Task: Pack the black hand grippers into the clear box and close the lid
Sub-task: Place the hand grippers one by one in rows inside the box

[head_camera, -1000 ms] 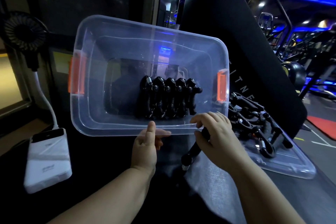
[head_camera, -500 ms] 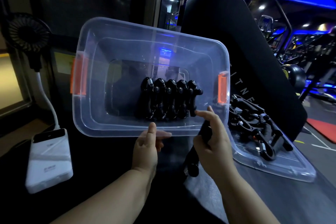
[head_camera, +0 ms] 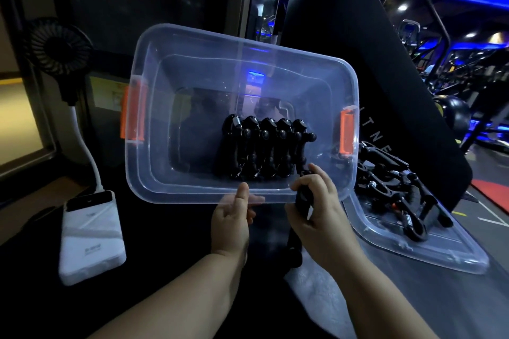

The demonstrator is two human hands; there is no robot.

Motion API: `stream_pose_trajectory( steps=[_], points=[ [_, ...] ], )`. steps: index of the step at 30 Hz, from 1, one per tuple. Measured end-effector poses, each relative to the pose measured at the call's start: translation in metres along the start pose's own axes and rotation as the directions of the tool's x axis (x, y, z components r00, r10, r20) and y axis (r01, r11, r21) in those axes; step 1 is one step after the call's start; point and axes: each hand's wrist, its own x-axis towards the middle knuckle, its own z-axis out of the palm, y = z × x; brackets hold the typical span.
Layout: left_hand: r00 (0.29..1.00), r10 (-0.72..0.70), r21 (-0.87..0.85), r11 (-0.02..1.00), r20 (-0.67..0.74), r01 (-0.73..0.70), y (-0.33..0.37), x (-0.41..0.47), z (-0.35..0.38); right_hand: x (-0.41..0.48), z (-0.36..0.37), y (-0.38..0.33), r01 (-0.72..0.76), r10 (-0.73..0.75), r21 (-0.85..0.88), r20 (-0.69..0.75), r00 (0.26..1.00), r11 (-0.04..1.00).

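Observation:
The clear box point(head_camera: 192, 69) with orange latches is tilted up so its opening faces me. My left hand point(head_camera: 234, 217) pinches its near rim, thumb on top. Several black hand grippers point(head_camera: 264, 151) stand packed in a row against the box's bottom. My right hand point(head_camera: 319, 209) is closed around another black hand gripper point(head_camera: 301, 201), its top end poking over the rim into the box beside the row. More black hand grippers point(head_camera: 396, 190) lie heaped on the clear lid point(head_camera: 429, 250) at the right.
A white power bank point(head_camera: 91, 237) lies at the left with a small black fan point(head_camera: 55, 44) on a white stalk above it. A black padded gym bench back point(head_camera: 371, 69) rises behind the box. The surface under my arms is dark.
My right hand has lifted its hand gripper from below the rim up and into the box opening. The box stays tilted, held by my left hand.

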Motion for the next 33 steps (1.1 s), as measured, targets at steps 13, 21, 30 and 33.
stream_pose_trajectory(
  steps=[13,21,30,33],
  points=[
    [0.986,0.094,-0.026,0.995,-0.136,-0.098,0.003,0.001,-0.008,0.001,-0.008,-0.007,-0.017,0.021,-0.054,0.079,0.997,0.998],
    [0.983,0.078,-0.144,0.984,-0.168,-0.103,0.004,0.001,-0.009,0.029,-0.028,-0.034,-0.127,0.115,0.145,0.09,0.989,0.981],
    [0.982,0.023,-0.263,0.962,-0.187,-0.072,0.0,0.006,-0.011,0.117,0.016,-0.052,-0.195,0.178,0.344,0.08,0.981,0.919],
    [0.981,0.041,-0.234,0.968,-0.191,-0.086,-0.001,0.007,-0.011,0.136,0.047,-0.053,-0.23,0.208,0.343,0.099,0.973,0.911]
  ],
)
